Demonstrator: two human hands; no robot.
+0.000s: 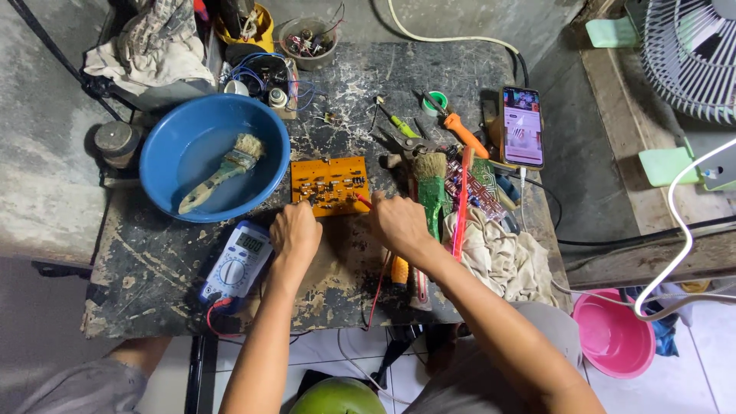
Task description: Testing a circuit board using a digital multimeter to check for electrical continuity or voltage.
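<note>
- Circuit board [330, 185], orange, lies flat near the middle of the worn counter [153, 284], just right of the blue basin [172, 165].
- Left hand [296, 232] rests at the board's lower left edge, fingers curled around a dark probe.
- Right hand [399, 222] grips a red probe [363, 201] whose tip meets the board's lower right corner.
- Multimeter [237, 263] lies just left of the left hand.
- Paintbrush [222, 172] lies inside the basin.

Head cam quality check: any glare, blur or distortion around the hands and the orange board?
Head view: soft even light, weak shadows; both hands, left hand and right hand, and the orange circuit board are sharp, no motion blur. Phone screen glows bright; multimeter display small. Wide-angle bending shows at the edges, near the fan.
</note>
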